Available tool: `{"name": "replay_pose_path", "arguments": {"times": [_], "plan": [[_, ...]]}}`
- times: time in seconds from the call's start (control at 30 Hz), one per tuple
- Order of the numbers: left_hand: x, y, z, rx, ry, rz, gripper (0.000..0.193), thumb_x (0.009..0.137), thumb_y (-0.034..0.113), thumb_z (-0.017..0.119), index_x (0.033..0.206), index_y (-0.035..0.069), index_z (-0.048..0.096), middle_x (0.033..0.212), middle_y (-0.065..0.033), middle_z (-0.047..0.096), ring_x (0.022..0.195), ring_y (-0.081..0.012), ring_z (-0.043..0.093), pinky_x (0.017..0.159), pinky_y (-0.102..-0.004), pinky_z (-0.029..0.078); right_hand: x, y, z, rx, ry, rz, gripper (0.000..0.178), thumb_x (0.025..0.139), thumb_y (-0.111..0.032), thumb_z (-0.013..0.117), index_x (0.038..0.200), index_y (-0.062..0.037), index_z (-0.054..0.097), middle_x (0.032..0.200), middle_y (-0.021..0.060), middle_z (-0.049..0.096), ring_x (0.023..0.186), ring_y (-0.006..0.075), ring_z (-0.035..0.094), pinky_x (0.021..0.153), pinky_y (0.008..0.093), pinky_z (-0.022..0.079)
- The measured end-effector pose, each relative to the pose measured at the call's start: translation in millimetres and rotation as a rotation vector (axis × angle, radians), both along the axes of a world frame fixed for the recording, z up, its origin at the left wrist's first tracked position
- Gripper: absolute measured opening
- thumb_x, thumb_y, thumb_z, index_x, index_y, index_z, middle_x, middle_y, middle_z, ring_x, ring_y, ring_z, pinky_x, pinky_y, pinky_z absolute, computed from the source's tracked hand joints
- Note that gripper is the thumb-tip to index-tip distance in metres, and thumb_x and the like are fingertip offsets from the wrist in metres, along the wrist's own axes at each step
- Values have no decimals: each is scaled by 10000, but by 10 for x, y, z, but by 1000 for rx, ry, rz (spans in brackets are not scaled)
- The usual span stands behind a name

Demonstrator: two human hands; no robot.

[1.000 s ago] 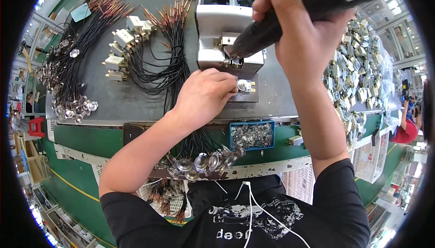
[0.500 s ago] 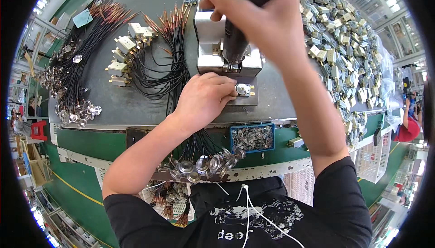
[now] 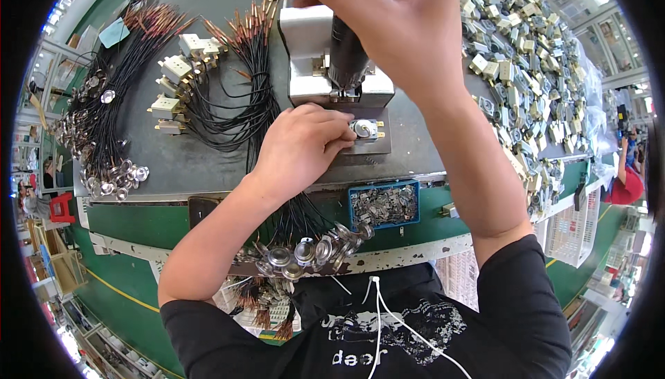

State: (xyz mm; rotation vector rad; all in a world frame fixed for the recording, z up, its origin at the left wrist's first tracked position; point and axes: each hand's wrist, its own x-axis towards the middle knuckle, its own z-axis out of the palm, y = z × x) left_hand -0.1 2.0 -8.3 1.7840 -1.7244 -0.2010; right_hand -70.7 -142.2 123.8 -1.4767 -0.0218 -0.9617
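The right hand wraps round a black cylindrical tool, steeper than its slant a second ago, tip down at the white machine. The left hand's fingertips touch a round-topped component on a metal plate, pinch unclear; pale lettering crosses the black shirt.

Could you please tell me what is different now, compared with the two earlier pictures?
Since the first picture, the right hand has moved left, swinging the black tool from a slant to nearly upright, its lower end still at the white machine. Nothing was visibly taken up or let go. The left hand stays beside the small metal part; the wire bundle lies as before.
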Motion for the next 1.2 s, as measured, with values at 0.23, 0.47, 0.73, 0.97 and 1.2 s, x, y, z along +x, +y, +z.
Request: {"name": "replay_pose_path", "arguments": {"times": [0.23, 0.47, 0.73, 0.97, 1.2], "plan": [[-12, 55, -33, -44, -53, 16, 90, 798, 116, 756, 884, 117, 731, 1055, -18, 766, 969, -239, 689, 821, -392, 538, -317, 90, -247, -117, -9, -38, 594, 831, 104, 747, 1325, 56, 421, 1022, 138, 699, 922, 168, 706, 781, 287, 586], [-22, 41, -27, -74, -52, 15, 111, 783, 113, 767, 886, 116, 725, 1042, -15, 753, 955, -258, 682, 811, -403, 542, -348, 68, -416, -166, -148, -80, 529, 817, 82, 783, 1258, 85, 491, 954, 125, 723, 839, 165, 728, 711, 273, 597], [-25, 11, -13, -77, -49, -25, 114, 771, 96, 757, 856, 101, 682, 947, -12, 709, 920, -260, 672, 772, -417, 531, -338, 30, -441, -226, -30, -99, 419, 834, 65, 775, 1186, 63, 547, 896, 109, 722, 767, 145, 713, 657, 276, 586], [-24, 26, 6, -40, -52, -35, 115, 769, 96, 754, 838, 90, 663, 956, -34, 689, 942, -262, 667, 779, -418, 531, -333, 92, -298, 23, 96, 71, 659, 849, 67, 766, 1382, 1, 383, 973, 86, 663, 845, 148, 682, 730, 284, 565], [-18, -21, 147, 274, -70, 104, 319, 869, 299, 750, 1009, 36, 636, 919, -118, 685, 913, -339, 683, 790, -451, 542, -361, 154, -368, 1, 75, 84, 687, 833, 44, 792, 1392, 2, 395, 1028, 95, 660, 889, 154, 683, 763, 301, 572]]}}
